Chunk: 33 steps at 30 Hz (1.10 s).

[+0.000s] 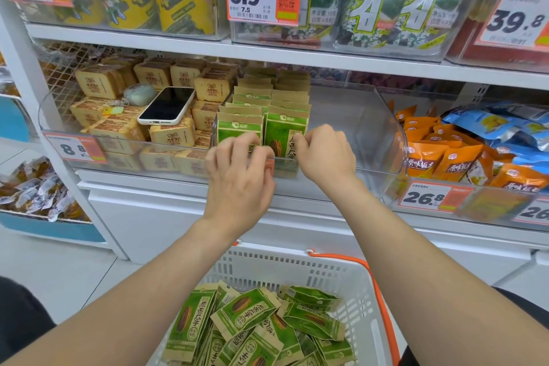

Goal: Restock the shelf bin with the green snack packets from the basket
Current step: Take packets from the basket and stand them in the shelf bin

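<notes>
Shelf-side, left hand [240,169] and right hand [323,151] pinched front green packets [285,134] in the bin [371,128], apparently straightening; next, a reach into the basket [350,276].

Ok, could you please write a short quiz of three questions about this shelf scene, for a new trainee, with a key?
1. True or false: the white basket holds no green packets.
2. The phone lies on: A) tan packets; B) orange packets; C) the floor.
3. Fill the gap: the left hand and the right hand are at the front of the clear bin, where the shelf packets stand ___ (upright / flat).

Key: 1 false; 2 A; 3 upright.
</notes>
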Available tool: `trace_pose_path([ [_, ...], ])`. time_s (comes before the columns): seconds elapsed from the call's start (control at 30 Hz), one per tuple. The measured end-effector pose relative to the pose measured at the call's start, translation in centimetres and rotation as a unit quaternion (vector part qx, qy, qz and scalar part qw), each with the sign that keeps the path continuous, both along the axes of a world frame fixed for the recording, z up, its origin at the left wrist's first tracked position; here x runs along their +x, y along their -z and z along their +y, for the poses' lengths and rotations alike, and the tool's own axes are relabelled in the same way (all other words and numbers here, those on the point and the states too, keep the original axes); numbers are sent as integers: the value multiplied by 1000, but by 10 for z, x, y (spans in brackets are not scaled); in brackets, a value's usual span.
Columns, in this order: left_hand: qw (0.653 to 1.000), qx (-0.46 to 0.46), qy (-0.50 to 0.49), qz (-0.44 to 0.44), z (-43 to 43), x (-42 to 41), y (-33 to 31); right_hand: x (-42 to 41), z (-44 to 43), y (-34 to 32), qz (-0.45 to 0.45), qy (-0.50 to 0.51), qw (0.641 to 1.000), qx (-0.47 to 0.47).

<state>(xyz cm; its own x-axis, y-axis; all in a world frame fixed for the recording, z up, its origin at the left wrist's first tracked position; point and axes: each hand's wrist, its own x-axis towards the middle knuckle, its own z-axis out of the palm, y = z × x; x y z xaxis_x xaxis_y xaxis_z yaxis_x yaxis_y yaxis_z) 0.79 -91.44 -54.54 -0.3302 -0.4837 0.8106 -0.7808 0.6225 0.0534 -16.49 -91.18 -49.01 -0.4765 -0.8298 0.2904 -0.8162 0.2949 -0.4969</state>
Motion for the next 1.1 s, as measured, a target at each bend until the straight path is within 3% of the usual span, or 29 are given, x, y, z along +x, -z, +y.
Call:
trace_pose_path([
  [0.13, 997, -8, 41, -57, 4, -4, 4, -7, -6, -3, 18, -19, 1000, 10],
  [0.4, 992, -1, 99, -78, 2, -6, 12, -11, -3, -6, 9, -34, 999, 16],
  [0.73, 975, 48, 159, -144, -1, -3, 34, -1, 22, -7, 95, 6, 995, 10],
  [0.83, 975, 69, 152, -148, 1, -1, 35, -2, 25, -5, 130, 8, 991, -26],
  [0.97, 969, 140, 125, -163, 1, 2, 44, 4, 33, -1, 202, -18, 968, -149],
  [1.1, 936, 242, 90, -239, 5, 4, 56, 20, 54, 6, 198, -112, 953, -199],
])
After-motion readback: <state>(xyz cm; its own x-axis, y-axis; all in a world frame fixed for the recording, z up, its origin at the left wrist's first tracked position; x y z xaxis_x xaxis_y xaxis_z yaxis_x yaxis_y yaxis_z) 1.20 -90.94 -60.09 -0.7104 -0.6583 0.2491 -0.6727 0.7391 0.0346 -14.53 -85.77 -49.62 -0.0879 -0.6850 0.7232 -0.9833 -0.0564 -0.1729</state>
